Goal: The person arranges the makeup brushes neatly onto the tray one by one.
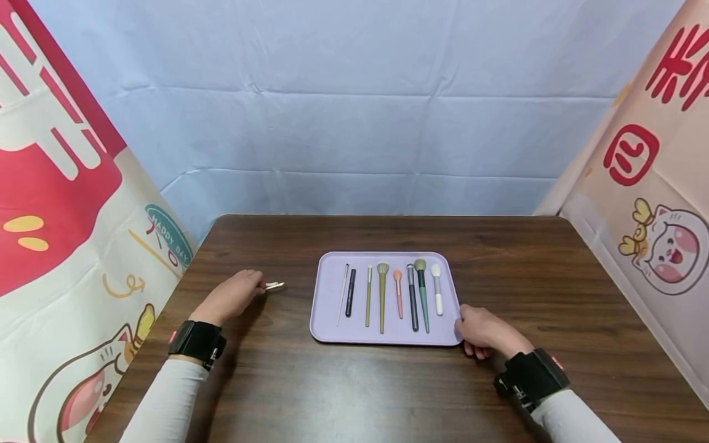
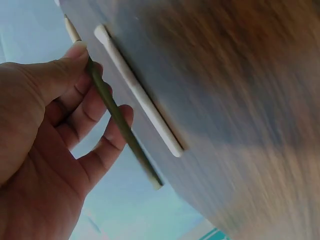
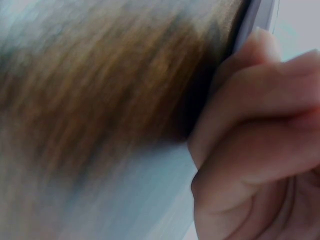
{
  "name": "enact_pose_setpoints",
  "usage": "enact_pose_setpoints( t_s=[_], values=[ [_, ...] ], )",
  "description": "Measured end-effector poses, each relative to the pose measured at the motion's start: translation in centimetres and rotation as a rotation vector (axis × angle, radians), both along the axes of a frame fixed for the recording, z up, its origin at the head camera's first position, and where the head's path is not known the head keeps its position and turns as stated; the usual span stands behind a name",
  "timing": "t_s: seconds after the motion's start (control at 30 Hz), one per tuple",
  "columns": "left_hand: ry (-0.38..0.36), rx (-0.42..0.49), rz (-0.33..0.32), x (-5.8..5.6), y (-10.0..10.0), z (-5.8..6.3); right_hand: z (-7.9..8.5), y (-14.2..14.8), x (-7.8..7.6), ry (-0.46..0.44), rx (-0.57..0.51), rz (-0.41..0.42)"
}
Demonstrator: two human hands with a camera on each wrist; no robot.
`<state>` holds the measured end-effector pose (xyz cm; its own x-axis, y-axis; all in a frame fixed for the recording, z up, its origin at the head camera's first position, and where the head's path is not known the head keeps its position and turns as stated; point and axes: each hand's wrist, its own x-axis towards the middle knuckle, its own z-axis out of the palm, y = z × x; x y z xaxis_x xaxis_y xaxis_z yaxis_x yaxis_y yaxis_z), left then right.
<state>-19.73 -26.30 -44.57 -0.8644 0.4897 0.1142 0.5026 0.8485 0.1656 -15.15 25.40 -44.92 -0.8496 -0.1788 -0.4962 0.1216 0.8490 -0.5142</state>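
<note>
My left hand (image 1: 238,294) is over the left part of the table, pinching a slim makeup brush (image 2: 120,117) with an olive handle and a pale pointed tip between thumb and fingers. Close beside it in the left wrist view lies a whitish brush (image 2: 142,97) on the wood. My right hand (image 1: 482,329) grips the lower right corner of a lilac tray (image 1: 327,329), its fingers curled at the rim. On the tray several makeup brushes stand in a row, among them a fan-headed olive one (image 1: 382,301), a short pink one (image 1: 398,295) and a white one (image 1: 437,292).
The dark wooden table (image 1: 388,394) carries the tray near its middle. A pale blue cloth (image 1: 343,135) hangs behind it. Printed cartoon cloths close in the left side (image 1: 66,258) and the right side (image 1: 653,203).
</note>
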Motion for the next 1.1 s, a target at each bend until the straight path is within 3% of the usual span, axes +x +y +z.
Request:
enact_pose_setpoints(
  t_s=[0.23,0.43,0.73,1.1],
  values=[
    [0.066,0.026,-0.043,0.2,1.2,0.4,0.0,0.0,0.1,0.01,0.004,0.002],
    [0.086,0.011,0.016,0.3,2.2,0.7,-0.1,-0.1,0.2,0.014,0.005,0.002],
    [-0.017,-0.011,0.159,-0.1,3.9,0.8,0.0,-0.1,0.1,0.013,0.013,0.004],
    [-0.077,0.059,0.233,-0.6,6.3,1.0,0.0,-0.1,0.1,0.012,0.018,0.002]
  ],
)
